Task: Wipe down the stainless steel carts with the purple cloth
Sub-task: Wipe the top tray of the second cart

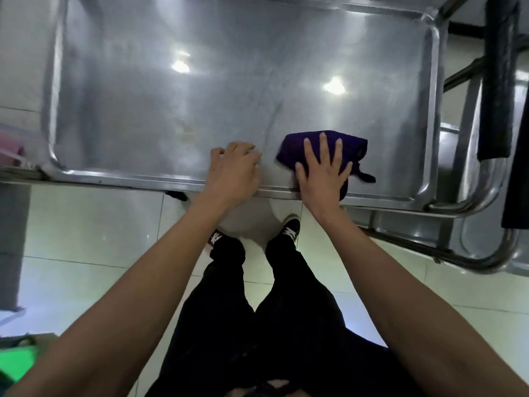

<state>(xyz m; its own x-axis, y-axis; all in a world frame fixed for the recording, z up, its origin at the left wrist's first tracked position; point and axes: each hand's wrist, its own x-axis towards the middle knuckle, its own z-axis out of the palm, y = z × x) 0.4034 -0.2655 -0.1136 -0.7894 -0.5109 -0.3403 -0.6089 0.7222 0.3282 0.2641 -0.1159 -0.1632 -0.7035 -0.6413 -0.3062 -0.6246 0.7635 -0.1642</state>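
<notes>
A stainless steel cart (pixel 171 110) with a rimmed top tray fills the upper part of the head view. The folded purple cloth (pixel 292 147) lies on the tray near its front edge. My right hand (pixel 322 170) is pressed flat on the cloth, fingers spread. My left hand (pixel 233 167) rests to the left of the cloth on the tray's near rim, fingers curled, with nothing in it. Streaks mark the steel behind the hands.
A second steel cart (pixel 483 253) with tubular rails stands at the right. Dark cloth (pixel 498 81) hangs over its frame. A pink object (pixel 11 150) sits at the left edge and a green one (pixel 17 365) at the lower left. Pale floor tiles (pixel 86 239) lie below.
</notes>
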